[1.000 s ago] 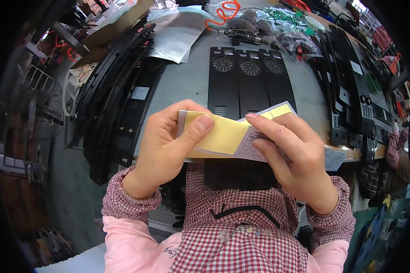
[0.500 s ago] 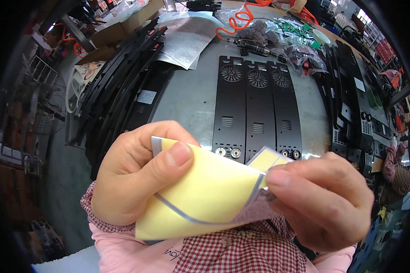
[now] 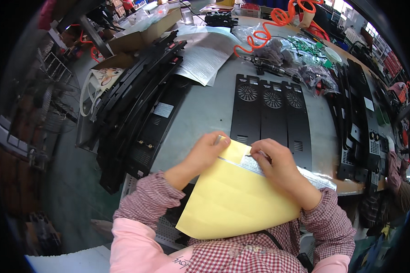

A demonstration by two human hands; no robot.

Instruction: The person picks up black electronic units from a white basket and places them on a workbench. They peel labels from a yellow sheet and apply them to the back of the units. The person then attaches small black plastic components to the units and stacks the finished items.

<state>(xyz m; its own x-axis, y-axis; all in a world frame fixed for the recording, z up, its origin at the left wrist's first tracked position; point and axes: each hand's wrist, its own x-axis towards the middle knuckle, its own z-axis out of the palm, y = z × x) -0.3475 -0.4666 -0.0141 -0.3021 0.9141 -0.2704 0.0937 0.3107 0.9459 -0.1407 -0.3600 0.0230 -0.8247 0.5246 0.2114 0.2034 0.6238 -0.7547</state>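
A yellow label sheet [image 3: 241,200] hangs in front of my chest, its lower part curving down. A pale printed label [image 3: 249,163] shows near its top edge. My left hand [image 3: 205,152] is closed on the sheet's upper left corner, thumb on the front. My right hand [image 3: 280,166] is pinched at the upper right beside the printed label; whether the label is lifted off cannot be told. Just beyond the hands, three black panels [image 3: 273,120] with round fan grilles lie side by side on the grey table [image 3: 209,111], their near ends partly hidden by my hands and sheet.
Stacked black panels [image 3: 136,109] stand at the left, more panels [image 3: 351,118] at the right. Printed papers [image 3: 205,52] lie far left of centre. A power screwdriver [image 3: 271,67], a coiled orange hose [image 3: 282,18], plastic bags [image 3: 316,77] and green parts [image 3: 305,48] are at the back.
Both hands and the sheet have moved farther from my head. The sheet has been turned and unfolded, showing more yellow. The view has shifted, showing more of the table's far side.
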